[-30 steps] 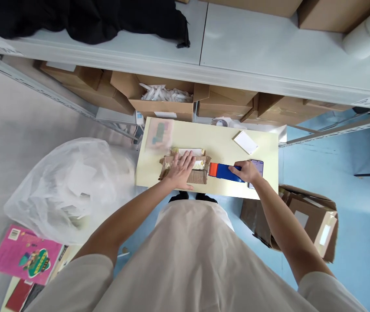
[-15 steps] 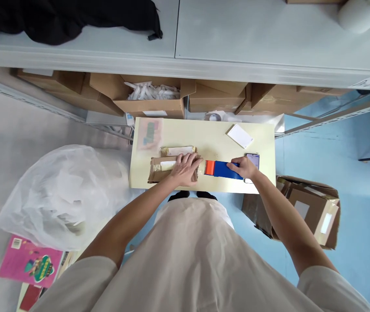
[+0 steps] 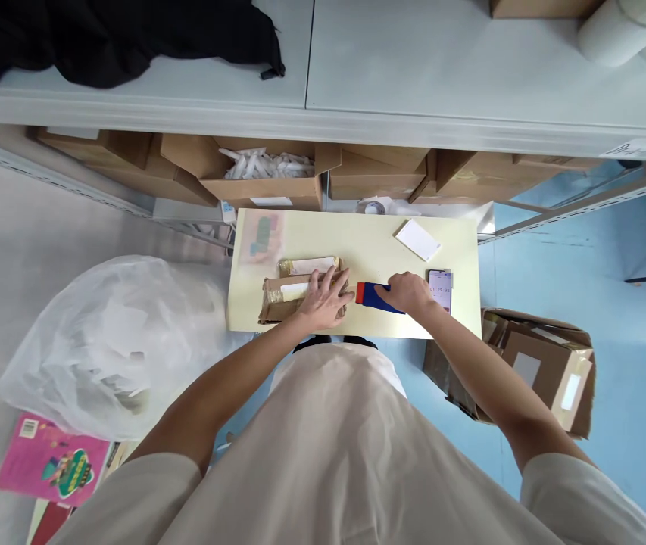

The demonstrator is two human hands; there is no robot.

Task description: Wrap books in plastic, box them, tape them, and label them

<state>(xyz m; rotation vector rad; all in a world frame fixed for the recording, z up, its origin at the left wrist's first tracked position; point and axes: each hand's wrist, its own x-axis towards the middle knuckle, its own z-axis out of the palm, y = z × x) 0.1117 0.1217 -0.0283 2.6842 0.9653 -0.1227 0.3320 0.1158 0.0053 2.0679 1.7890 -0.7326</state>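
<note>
My left hand [image 3: 326, 301] rests with fingers spread on the right end of a small brown cardboard box [image 3: 282, 309] that has clear tape and a white label. My right hand [image 3: 410, 294] is closed around a flat blue object with an orange-red end [image 3: 376, 296], whose exact kind I cannot make out. That end lies close to the box's right side, by my left fingertips; whether they touch is unclear. Behind the box lies a second narrow taped package [image 3: 311, 266]. Just right of my right hand is a phone [image 3: 441, 284] with a lit screen showing digits.
The pale yellow table [image 3: 323, 227] also holds a white card or box [image 3: 418, 240]. Cardboard boxes [image 3: 266, 189] stand on the shelf behind, one with white pieces inside. A large plastic bag [image 3: 112, 341] is at left, and a carton of flattened boxes [image 3: 532, 363] at right.
My right hand has moved left with the blue object, bringing it closer to the box; less of its orange end shows. More of the phone is uncovered. My left hand's fingers are spread wider.
</note>
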